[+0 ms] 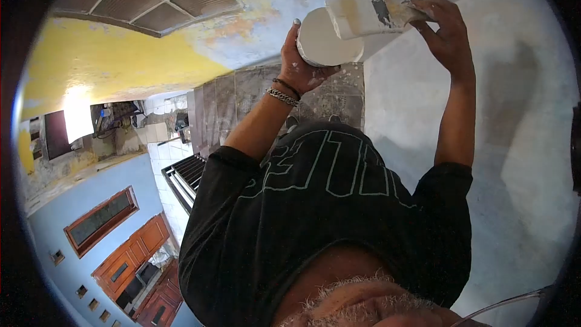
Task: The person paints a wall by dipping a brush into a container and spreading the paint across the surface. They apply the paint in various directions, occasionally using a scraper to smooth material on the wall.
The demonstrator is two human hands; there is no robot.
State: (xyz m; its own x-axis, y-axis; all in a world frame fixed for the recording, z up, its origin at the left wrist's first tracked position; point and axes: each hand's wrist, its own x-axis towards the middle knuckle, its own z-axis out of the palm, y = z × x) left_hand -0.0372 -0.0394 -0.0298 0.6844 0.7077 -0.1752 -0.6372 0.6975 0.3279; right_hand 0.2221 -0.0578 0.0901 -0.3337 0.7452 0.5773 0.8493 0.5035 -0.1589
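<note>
1. My left hand (301,66) is raised in front of me and clamped on the white tub (324,42). The palm sits under its base and the fingers wrap up the side. Two bracelets (283,92) hang at that wrist.
2. My right hand (445,24) is raised too, closed round the handle of the wide brush (357,15). The thumb and fingers pinch it just behind the dark band.
3. The brush head lies across the top of the tub, touching its rim or just over it; I cannot tell which. Both are up near the pale wall (423,97), above my black T-shirt (327,206).
4. The tub looks like thin, stiff plastic with smooth sides. I judge it moderately heavy if it is well filled, though its contents are hidden from here. The white smears on my fingers suggest the outside may be slick, so a palm under the base should be safer than a squeeze on the wall, which could flex or slip.
5. It wants holding level, since tilting it could spill over the rim.
6. The brush should be light. The bristles look soft and coated in pale paint, so the handle is the only place to hold it. A grip near the band gives more control of the broad head.
</note>
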